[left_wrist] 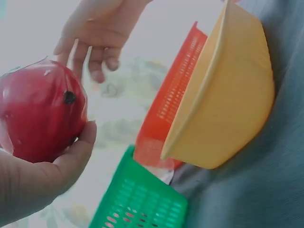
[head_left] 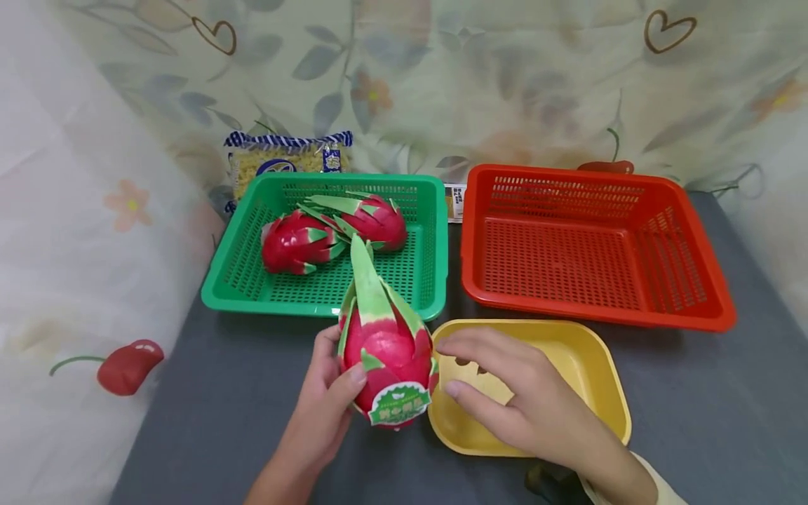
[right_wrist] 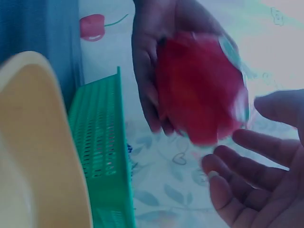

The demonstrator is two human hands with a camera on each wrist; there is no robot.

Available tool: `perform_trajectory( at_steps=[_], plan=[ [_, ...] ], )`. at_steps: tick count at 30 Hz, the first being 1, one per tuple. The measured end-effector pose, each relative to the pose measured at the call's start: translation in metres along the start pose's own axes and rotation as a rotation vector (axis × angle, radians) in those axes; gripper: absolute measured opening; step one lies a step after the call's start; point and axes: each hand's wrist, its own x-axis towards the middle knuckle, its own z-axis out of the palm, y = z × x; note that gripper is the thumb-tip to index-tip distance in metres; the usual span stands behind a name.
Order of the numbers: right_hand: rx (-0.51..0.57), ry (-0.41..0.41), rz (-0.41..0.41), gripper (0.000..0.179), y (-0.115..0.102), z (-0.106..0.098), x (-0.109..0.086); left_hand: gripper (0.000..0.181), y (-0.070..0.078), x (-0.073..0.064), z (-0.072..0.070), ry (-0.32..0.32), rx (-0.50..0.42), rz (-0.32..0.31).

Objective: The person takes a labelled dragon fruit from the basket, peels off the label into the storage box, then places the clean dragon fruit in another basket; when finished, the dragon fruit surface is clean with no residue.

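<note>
My left hand (head_left: pixel 325 403) grips a dragon fruit (head_left: pixel 385 351) around its side, with the thumb on the front near a green and white label. The fruit's green leafy tip points away, toward the green basket (head_left: pixel 211 294). Just to its right is my right hand (head_left: pixel 517 393), fingers spread and bent a little, holding nothing, over the yellow basin (head_left: pixel 600 379). In the left wrist view the fruit (left_wrist: pixel 38 114) shows its dark round end, and in the right wrist view the right hand's fingertips (right_wrist: pixel 228 154) are close beside it. Two more dragon fruits (head_left: pixel 297 242) lie in the green basket.
A red basket (head_left: pixel 562 259) stands at the back right, beyond the yellow basin. Behind the green basket leans a bag of pasta (head_left: pixel 290 158), and a small packet (head_left: pixel 456 203) shows between the baskets. Floral cloth (head_left: pixel 505 84) hangs behind the grey table (head_left: pixel 252 421).
</note>
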Motion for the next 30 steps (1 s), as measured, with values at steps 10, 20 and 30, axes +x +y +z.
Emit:
perform_trajectory(
  at_steps=[10,20,30],
  plan=[
    [0.102,0.196,-0.067,0.046,-0.007,-0.004,0.015,0.079,0.014,0.038,0.012,-0.092,0.013,0.14],
    [0.279,0.201,-0.038,0.041,0.001,-0.007,0.02,0.087,0.016,0.049,0.021,-0.138,0.145,0.331],
    [0.289,0.124,-0.059,0.036,0.01,-0.009,0.019,0.091,0.012,0.054,0.023,-0.152,0.257,0.374]
  ],
)
